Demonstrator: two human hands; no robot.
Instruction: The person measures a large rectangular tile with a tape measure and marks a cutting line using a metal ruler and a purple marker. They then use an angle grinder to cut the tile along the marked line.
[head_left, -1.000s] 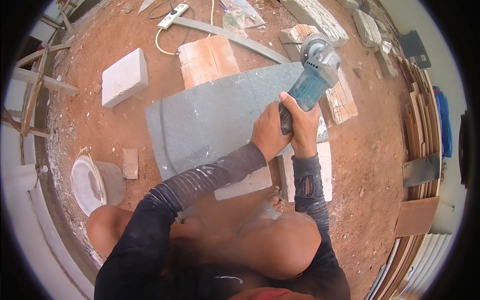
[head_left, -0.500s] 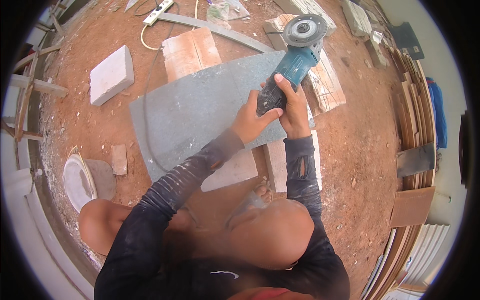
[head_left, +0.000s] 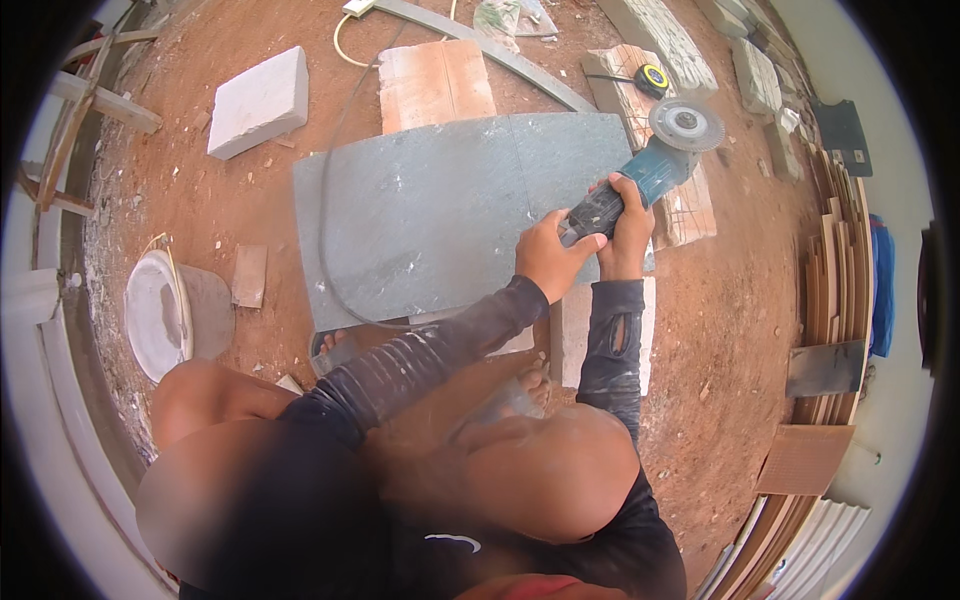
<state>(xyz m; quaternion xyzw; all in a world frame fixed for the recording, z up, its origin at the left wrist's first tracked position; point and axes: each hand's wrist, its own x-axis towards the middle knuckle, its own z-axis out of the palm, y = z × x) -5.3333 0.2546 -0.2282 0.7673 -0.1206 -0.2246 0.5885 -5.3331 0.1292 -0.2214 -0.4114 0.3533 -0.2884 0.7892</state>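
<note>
Both hands hold a teal and black angle grinder [head_left: 655, 172] with a round cutting disc [head_left: 690, 122] at its far end. My left hand [head_left: 547, 258] is closed round the rear of its black handle, near the cord. My right hand [head_left: 630, 228] grips the handle further forward, its thumb along the body. The grinder is raised over the right end of a grey stone slab [head_left: 430, 200], the disc beyond the slab's edge. A thin line runs across the slab near its right part. From the grinder, a dark cord [head_left: 322, 210] loops over the slab's left side.
Pale blocks [head_left: 600, 345] lie under and around the slab. A yellow and black tape measure [head_left: 651, 80] rests on a far block. A white bucket [head_left: 160, 310] stands at left. A metal bar [head_left: 490, 55] crosses the far ground. Boards [head_left: 828, 270] lean along the right wall.
The grinder has swung to the right and nearer, its disc now tilted away from facing me. The tape measure has come into sight. The whole view has shifted.
</note>
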